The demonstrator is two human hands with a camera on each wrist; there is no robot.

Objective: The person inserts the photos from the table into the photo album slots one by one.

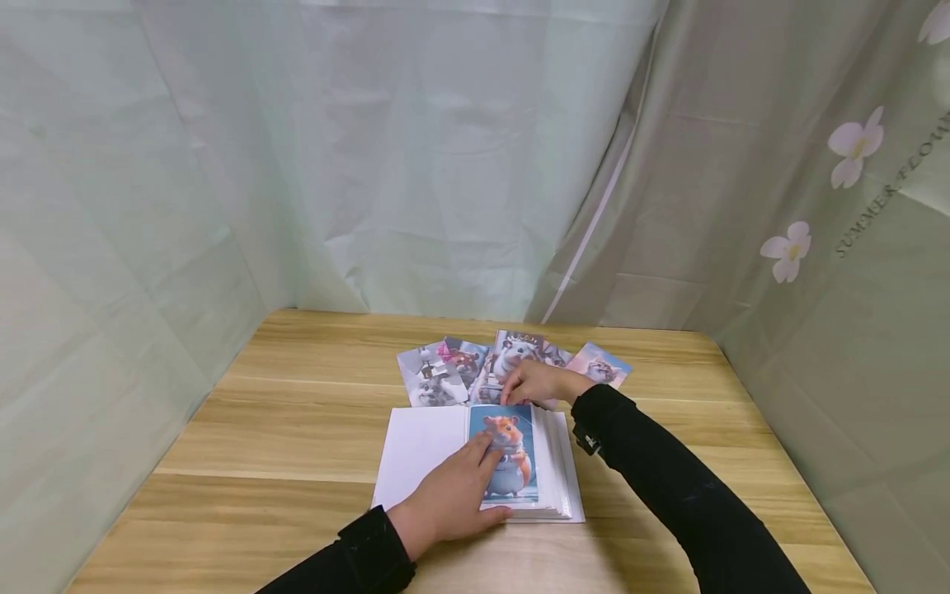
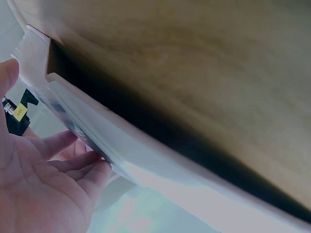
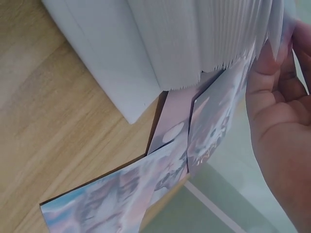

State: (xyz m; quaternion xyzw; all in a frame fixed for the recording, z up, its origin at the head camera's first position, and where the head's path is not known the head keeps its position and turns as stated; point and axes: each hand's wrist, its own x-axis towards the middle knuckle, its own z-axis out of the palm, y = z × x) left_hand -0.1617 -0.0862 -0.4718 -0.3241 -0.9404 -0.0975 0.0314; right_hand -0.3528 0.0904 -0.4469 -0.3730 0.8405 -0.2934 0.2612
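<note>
A white photo album (image 1: 419, 437) lies spread on the wooden table, its left side blank white. On the right-hand page a hamster photo (image 1: 514, 474), orange and grey on blue, sits in a clear pocket. My left hand (image 1: 451, 495) rests flat across the page's lower left, fingertips on the photo; the left wrist view shows those fingers extended. At the page's top edge my right hand (image 1: 540, 383) pinches the photo's upper edge between thumb and fingers. In the right wrist view the thick stack of album pages (image 3: 233, 29) hides part of that grip.
Several loose animal photos fan out behind the album: a grey-toned one (image 1: 434, 384) at left, a crowned mouse photo (image 1: 512, 351) in the middle, and a kitten photo (image 1: 601, 367) at right. Pale curtains (image 1: 475, 165) hang around the table (image 1: 282, 429).
</note>
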